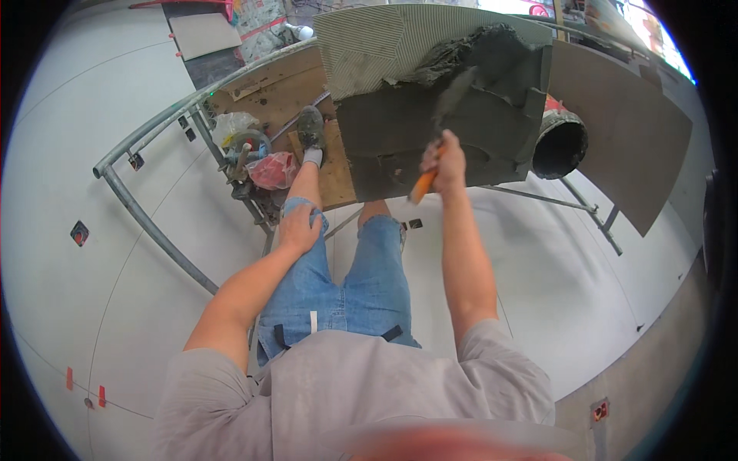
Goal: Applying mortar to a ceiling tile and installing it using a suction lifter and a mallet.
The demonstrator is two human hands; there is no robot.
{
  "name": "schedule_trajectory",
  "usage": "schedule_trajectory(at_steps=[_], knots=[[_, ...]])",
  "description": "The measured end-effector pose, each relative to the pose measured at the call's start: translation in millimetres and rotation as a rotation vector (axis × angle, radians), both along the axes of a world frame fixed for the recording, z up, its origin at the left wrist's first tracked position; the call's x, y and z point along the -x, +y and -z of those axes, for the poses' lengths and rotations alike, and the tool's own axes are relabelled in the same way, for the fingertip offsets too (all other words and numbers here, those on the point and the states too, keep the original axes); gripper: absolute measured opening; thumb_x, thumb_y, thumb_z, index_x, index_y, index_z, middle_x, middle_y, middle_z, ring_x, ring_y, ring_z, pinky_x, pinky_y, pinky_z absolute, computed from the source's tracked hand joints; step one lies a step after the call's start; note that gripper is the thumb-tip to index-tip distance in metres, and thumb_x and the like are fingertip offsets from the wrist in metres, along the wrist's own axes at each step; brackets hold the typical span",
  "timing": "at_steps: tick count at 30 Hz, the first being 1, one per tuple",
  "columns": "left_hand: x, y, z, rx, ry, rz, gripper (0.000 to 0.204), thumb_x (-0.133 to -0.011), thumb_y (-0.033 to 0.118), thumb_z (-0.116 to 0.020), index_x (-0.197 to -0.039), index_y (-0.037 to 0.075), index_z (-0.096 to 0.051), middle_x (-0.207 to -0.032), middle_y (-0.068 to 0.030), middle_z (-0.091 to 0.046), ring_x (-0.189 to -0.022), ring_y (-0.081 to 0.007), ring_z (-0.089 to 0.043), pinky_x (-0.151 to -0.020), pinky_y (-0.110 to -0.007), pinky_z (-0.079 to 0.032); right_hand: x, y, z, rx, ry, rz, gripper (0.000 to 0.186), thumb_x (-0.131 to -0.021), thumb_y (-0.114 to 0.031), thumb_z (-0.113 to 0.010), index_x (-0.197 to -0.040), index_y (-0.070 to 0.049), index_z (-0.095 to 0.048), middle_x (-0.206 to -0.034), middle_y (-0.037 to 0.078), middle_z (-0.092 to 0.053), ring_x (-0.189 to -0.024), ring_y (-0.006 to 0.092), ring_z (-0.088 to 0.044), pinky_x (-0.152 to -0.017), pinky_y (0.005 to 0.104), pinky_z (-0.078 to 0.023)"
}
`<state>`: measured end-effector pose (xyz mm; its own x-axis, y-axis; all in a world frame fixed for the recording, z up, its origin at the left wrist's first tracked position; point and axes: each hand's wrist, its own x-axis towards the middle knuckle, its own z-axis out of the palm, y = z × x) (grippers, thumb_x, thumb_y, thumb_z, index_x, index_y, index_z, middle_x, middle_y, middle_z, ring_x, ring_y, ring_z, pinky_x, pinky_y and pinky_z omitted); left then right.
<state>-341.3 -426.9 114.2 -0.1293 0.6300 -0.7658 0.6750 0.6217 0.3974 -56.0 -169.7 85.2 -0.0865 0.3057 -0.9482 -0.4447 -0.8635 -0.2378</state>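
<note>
My right hand (446, 161) grips the orange handle (423, 186) of a trowel, its blurred blade (451, 98) over grey mortar (400, 131) spread on a large panel (361, 42) with a ridged upper surface. A thicker lump of mortar (453, 54) lies near the top. My left hand (298, 229) rests on my left knee, fingers lying apart on jeans and skin, holding nothing. My left foot in a dark shoe (310, 127) stands on a wooden board (257, 84) beside the panel.
A scaffold rail (138, 142) curves along the left. A plastic bag with red contents (273, 169) and tools lie on the board. A dark bucket (560, 150) and brown slab (623, 131) are right of the panel. Large pale tiles (84, 192) cover the floor below.
</note>
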Motion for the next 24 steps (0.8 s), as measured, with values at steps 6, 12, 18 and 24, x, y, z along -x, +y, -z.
schedule_trajectory(at_steps=[6, 12, 18, 24], knots=[[0, -5, 8, -0.042, 0.000, 0.012, 0.026, -0.090, 0.025, -0.061, -0.110, 0.009, -0.066, -0.105, -0.0152, -0.068, -0.100, -0.0373, -0.065, -0.086, -0.048, -0.052, 55, 15, 26, -0.176, -0.244, -0.394, 0.028, -0.099, -0.031, -0.055, -0.080, -0.012, -0.050, -0.061, -0.001, -0.045, -0.047, 0.0122, -0.044, -0.045, 0.0311, -0.039], [-13, 1, 18, -0.077, 0.005, 0.021, 0.024, -0.088, 0.024, -0.062, -0.106, 0.009, -0.066, -0.103, -0.0156, -0.068, -0.097, -0.0376, -0.065, -0.084, -0.049, -0.052, 49, -48, 50, -0.505, -0.505, -0.988, 0.034, -0.092, -0.031, -0.061, -0.091, 0.004, -0.063, -0.073, 0.020, -0.065, -0.063, 0.0367, -0.062, -0.063, 0.0437, -0.050], [-6, -7, 22, -0.113, 0.039, -0.042, 0.022, -0.089, 0.024, -0.060, -0.102, 0.008, -0.065, -0.097, -0.0169, -0.066, -0.094, -0.0387, -0.065, -0.081, -0.050, -0.051, -24, -40, 5, -0.545, -0.745, -1.863, 0.033, -0.090, -0.037, -0.065, -0.094, -0.004, -0.066, -0.088, 0.021, -0.071, -0.082, 0.0418, -0.069, -0.073, 0.0497, -0.054], [-14, 1, 23, -0.046, 0.007, -0.025, 0.024, -0.088, 0.026, -0.061, -0.102, 0.006, -0.064, -0.103, -0.0167, -0.067, -0.096, -0.0382, -0.065, -0.083, -0.049, -0.052, -27, 67, 18, -1.363, -1.027, -2.108, 0.026, -0.091, -0.035, -0.066, -0.082, -0.012, -0.058, -0.075, 0.008, -0.062, -0.068, 0.0309, -0.068, -0.062, 0.0443, -0.056]])
